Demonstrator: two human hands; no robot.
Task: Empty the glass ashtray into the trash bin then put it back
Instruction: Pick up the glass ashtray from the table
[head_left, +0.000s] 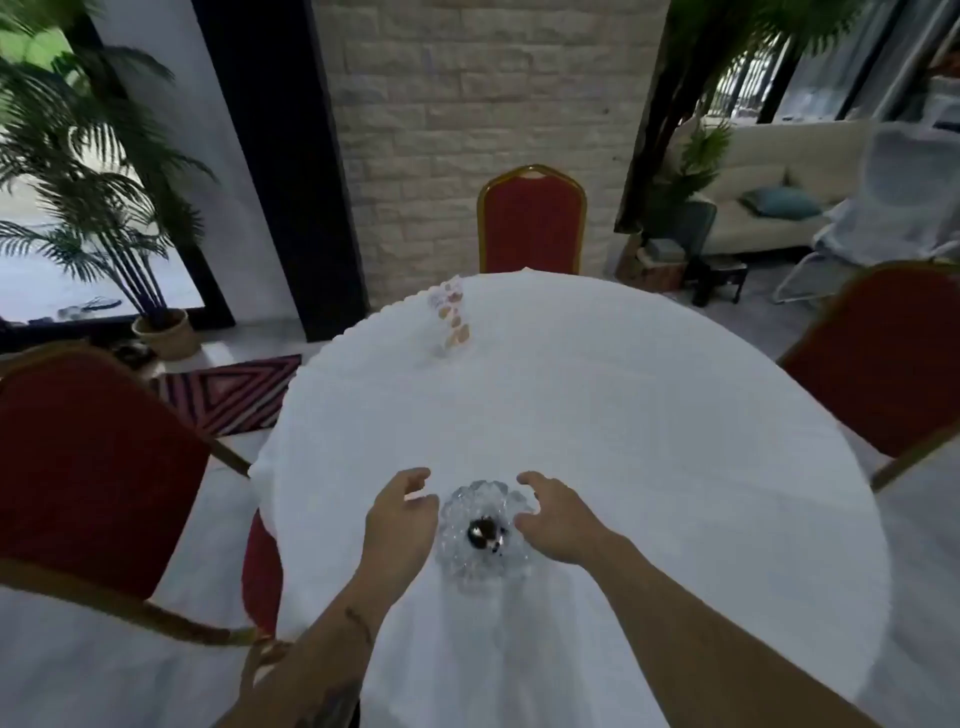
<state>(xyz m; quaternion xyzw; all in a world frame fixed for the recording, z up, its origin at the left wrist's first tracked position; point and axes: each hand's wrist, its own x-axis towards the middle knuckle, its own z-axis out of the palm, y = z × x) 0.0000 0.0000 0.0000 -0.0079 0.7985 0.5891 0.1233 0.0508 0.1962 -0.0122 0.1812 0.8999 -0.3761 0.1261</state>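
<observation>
**Glass ashtray waiting between two open hands**

Glass, cut and faceted, is sitting at the near edge of the table: the ashtray is resting on the white cloth with dark debris lying in its centre. The left hand and right hand are flanking it, both spread wide and holding nothing, fingers curling toward the rim. Whether they are touching the glass is hard to tell.

The risks look plain. Smooth facets are offering little grip, so a loose pinch could let it slip. A tilt during the lift would be spilling ash onto the white cloth. Dragging the ashtray could be pulling the cloth along with it.

Farther back, a small clear holder is standing near the far edge, with a red chair beyond. No bin is showing anywhere.
</observation>
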